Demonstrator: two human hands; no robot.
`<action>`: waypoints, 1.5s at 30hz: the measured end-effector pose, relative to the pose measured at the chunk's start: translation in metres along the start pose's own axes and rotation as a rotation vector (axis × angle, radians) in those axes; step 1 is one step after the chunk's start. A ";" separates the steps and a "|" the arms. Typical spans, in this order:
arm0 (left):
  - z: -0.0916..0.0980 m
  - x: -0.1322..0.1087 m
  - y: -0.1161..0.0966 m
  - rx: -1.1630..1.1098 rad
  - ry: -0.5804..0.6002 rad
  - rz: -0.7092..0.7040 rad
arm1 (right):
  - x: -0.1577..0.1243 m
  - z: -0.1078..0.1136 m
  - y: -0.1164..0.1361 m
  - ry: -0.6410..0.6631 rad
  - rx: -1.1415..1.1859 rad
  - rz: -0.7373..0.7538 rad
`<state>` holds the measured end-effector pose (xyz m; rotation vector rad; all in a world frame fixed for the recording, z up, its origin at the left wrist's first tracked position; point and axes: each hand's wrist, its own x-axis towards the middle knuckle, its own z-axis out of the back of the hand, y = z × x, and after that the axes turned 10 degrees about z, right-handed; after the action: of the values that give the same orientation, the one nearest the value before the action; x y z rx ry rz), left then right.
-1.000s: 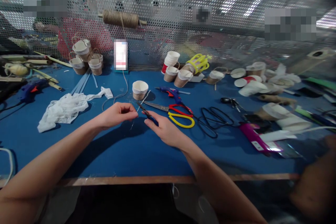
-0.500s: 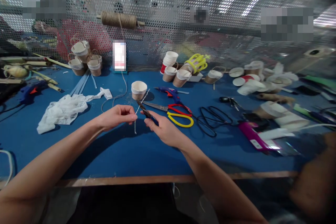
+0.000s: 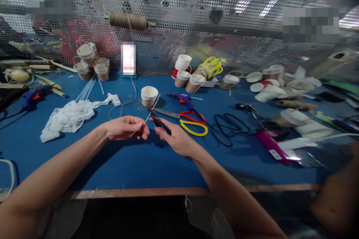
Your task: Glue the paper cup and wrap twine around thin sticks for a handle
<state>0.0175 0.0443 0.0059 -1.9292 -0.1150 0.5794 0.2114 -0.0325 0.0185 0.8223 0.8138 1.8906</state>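
In the head view, my left hand [image 3: 125,127] pinches a thin, pale twisted wire [image 3: 157,101] between thumb and fingers, the other fingers loosely curled. The wire slants from below my left fingers up to the right. My right hand [image 3: 177,137] is closed round dark-handled pliers [image 3: 157,118], whose jaws point up and left at the wire. Whether the jaws grip it I cannot tell. Just beyond them stands a small brown cup with a white rim [image 3: 149,95]. Scissors [image 3: 185,117] with red and yellow handles lie right of the pliers.
White cloth [image 3: 68,119] lies crumpled on the left of the blue table [image 3: 134,171]. A blue glue gun [image 3: 182,99] and black cable [image 3: 230,129] are on the right. Several cups [image 3: 86,54] and a twine spool [image 3: 128,20] are at the back. Another person's arm [image 3: 338,190] shows lower right.
My left fingers have loosened and turned, and the wire's lower end has swung from hanging down to pointing left. The pliers stay nearly in place in my right hand.
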 end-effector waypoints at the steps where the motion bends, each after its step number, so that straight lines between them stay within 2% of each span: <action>1: 0.000 0.000 0.000 0.000 -0.012 -0.003 | 0.000 0.000 0.000 0.004 0.004 0.001; 4: -0.005 0.000 -0.004 0.173 -0.156 -0.044 | 0.000 0.000 -0.002 -0.001 -0.026 0.018; 6: -0.013 0.000 -0.007 0.489 -0.381 -0.083 | 0.001 -0.002 -0.006 -0.030 -0.092 0.034; 9: -0.026 0.000 -0.008 1.037 -0.845 -0.172 | 0.003 -0.005 -0.013 -0.097 -0.211 0.032; 10: -0.029 0.000 -0.008 1.131 -0.947 -0.195 | 0.004 -0.006 -0.015 -0.112 -0.234 0.031; 11: -0.031 0.000 -0.008 1.153 -0.988 -0.202 | 0.004 -0.007 -0.016 -0.118 -0.243 0.035; 12: -0.030 0.000 -0.008 1.098 -0.951 -0.191 | 0.004 -0.007 -0.016 -0.120 -0.239 0.047; 13: -0.027 -0.001 -0.008 0.979 -0.852 -0.168 | 0.004 -0.006 -0.015 -0.120 -0.226 0.063; 16: -0.011 -0.004 -0.008 0.392 -0.353 -0.094 | 0.003 -0.003 -0.011 -0.110 -0.140 0.091; 18: -0.001 -0.004 -0.005 0.057 -0.128 -0.047 | 0.001 -0.001 -0.008 -0.099 -0.076 0.082; 20: 0.002 -0.001 0.001 -0.112 -0.011 -0.029 | 0.000 0.000 -0.007 -0.083 -0.034 0.072; 23: -0.002 0.004 0.006 -0.164 0.055 -0.047 | 0.000 0.001 -0.006 -0.060 -0.011 0.076; 25: -0.008 0.005 0.005 -0.099 0.019 -0.084 | 0.000 0.001 -0.005 -0.055 -0.002 0.066; 26: -0.011 0.004 0.003 -0.010 -0.036 -0.107 | 0.000 0.000 -0.005 -0.055 -0.002 0.056; 28: -0.018 0.002 -0.002 0.305 -0.255 -0.172 | 0.001 -0.001 -0.005 -0.060 -0.015 0.034; 31: -0.026 0.000 -0.007 0.864 -0.688 -0.278 | 0.002 -0.004 -0.005 -0.087 -0.055 0.016; 32: -0.028 -0.001 -0.007 0.971 -0.777 -0.292 | 0.002 -0.004 -0.005 -0.098 -0.063 0.017; 33: -0.029 -0.001 -0.007 1.017 -0.817 -0.291 | 0.003 -0.005 -0.006 -0.111 -0.068 0.024; 39: -0.027 0.000 -0.005 0.783 -0.708 -0.228 | 0.004 -0.006 -0.009 -0.142 -0.090 0.077; 45: -0.024 0.000 -0.006 0.760 -0.721 -0.196 | 0.004 -0.006 -0.008 -0.145 -0.109 0.053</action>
<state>0.0289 0.0267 0.0186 -0.9060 -0.4623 0.9912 0.2092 -0.0273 0.0096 0.9092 0.5997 1.8797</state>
